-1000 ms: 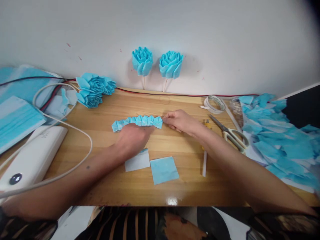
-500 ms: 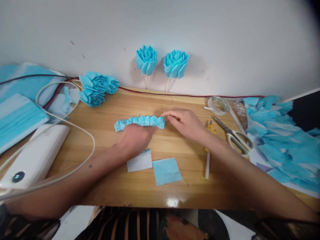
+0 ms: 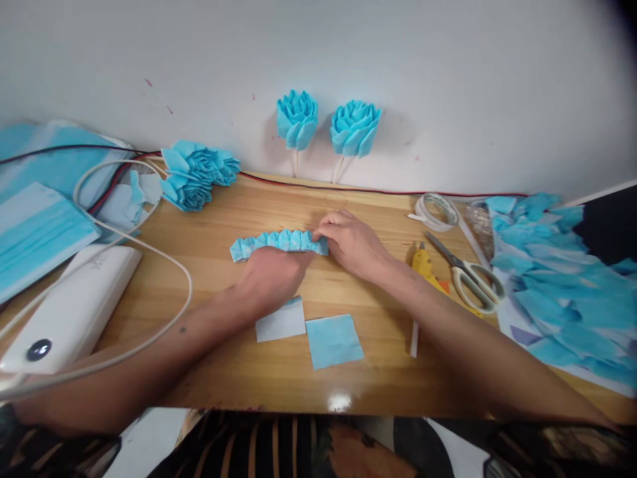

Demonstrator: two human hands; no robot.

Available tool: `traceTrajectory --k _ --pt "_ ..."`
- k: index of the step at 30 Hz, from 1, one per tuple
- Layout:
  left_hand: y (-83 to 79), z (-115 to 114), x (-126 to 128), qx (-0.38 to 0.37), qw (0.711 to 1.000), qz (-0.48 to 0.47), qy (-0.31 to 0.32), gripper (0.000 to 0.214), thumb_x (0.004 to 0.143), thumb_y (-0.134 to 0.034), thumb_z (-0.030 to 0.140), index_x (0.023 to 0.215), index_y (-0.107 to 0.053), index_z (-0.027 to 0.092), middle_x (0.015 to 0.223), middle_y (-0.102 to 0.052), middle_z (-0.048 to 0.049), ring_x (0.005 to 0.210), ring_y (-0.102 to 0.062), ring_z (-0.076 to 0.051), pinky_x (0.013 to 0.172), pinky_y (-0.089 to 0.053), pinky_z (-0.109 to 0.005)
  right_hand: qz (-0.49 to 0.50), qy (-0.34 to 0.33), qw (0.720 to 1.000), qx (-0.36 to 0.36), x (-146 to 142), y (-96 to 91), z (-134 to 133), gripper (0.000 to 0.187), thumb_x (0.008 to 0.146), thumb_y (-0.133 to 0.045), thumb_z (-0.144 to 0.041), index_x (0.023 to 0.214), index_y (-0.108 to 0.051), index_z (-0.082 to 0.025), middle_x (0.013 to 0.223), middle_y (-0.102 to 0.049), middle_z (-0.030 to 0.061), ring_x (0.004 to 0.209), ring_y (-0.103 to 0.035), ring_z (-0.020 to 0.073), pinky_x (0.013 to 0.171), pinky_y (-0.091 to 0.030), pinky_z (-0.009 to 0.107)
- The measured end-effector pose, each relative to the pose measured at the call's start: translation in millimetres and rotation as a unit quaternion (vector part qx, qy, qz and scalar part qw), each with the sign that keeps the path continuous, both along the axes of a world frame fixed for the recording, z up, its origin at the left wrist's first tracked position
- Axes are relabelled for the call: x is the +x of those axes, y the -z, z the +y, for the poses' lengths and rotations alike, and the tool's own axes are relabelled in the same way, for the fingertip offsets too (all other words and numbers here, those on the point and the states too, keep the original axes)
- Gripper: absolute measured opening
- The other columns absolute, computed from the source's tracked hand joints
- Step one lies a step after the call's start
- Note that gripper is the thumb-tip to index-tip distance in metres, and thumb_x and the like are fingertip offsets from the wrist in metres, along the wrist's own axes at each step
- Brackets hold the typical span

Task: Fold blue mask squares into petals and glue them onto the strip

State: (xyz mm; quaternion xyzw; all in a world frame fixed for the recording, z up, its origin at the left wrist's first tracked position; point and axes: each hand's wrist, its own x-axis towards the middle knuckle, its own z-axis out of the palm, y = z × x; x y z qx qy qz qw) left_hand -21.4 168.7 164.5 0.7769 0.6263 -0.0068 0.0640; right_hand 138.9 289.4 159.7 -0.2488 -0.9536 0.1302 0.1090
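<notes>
A strip of folded light-blue pieces in a row (image 3: 271,239) lies across the middle of the table. My left hand (image 3: 273,275) is closed at its front edge, the fingertips reaching toward the right end; most of those fingers are hidden under the hand's back. At that same right end, my right hand (image 3: 351,242) pinches the strip between thumb and fingers. Just in front of my left hand lie a whitish square (image 3: 281,322) and a light-blue square (image 3: 334,340), both flat.
Scissors (image 3: 468,272), a tape roll (image 3: 436,211) and a yellow glue gun (image 3: 423,262) lie right, beside a heap of blue pieces (image 3: 572,299). Blue flowers on sticks (image 3: 297,119) lean on the wall; more flowers (image 3: 192,176), a cable (image 3: 186,272) and a white device (image 3: 74,305) are left.
My right hand has moved slightly left, from beside the strip's right end onto it. More of the yellow glue gun shows now. My left hand stays in place on the strip.
</notes>
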Motion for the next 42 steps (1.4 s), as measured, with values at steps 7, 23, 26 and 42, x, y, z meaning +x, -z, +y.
traceTrajectory --k 7,23,26,42 --pt "-9.8 -13 -3 0.009 0.999 -0.048 0.011 0.033 0.095 -0.040 0.018 0.100 -0.072 0.018 0.078 -0.073 -0.0070 0.063 -0.064 -0.019 0.061 -0.042 -0.028 -0.019 -0.010 0.999 -0.036 11 -8.1 -19 0.039 0.085 -0.044 0.000 0.101 -0.074 -0.019 0.103 -0.069 0.0082 0.099 -0.059 0.0244 0.084 -0.046 0.036" --pt "-7.9 -20 -4 0.049 0.998 -0.026 -0.011 0.034 0.098 -0.042 0.023 0.112 -0.073 0.026 0.094 -0.077 -0.0069 0.077 -0.068 -0.022 0.062 -0.042 -0.029 0.079 0.008 0.997 -0.020 32 -9.5 -29 0.049 0.074 -0.039 0.008 0.105 -0.065 -0.019 0.115 -0.068 0.0081 0.112 -0.057 0.0255 0.098 -0.046 0.042" --pt "-7.2 -20 -4 0.034 0.999 -0.029 -0.010 0.035 0.098 -0.041 0.023 0.110 -0.073 0.025 0.092 -0.077 -0.0073 0.074 -0.068 -0.022 0.061 -0.041 -0.030 0.076 0.004 0.997 -0.031 30 -3.8 -33 0.046 0.075 -0.039 0.007 0.103 -0.066 -0.018 0.120 -0.066 0.0101 0.116 -0.056 0.0261 0.100 -0.046 0.044" --pt "-6.2 -17 -5 0.039 0.999 -0.001 0.033 0.036 0.098 -0.034 0.019 0.104 -0.069 0.019 0.079 -0.070 -0.0082 0.066 -0.062 -0.022 0.061 -0.042 -0.031 0.064 0.022 0.998 0.005 19 -4.4 -42 0.042 0.079 -0.042 0.006 0.101 -0.066 -0.020 0.132 -0.061 0.0128 0.125 -0.051 0.0293 0.103 -0.045 0.051"
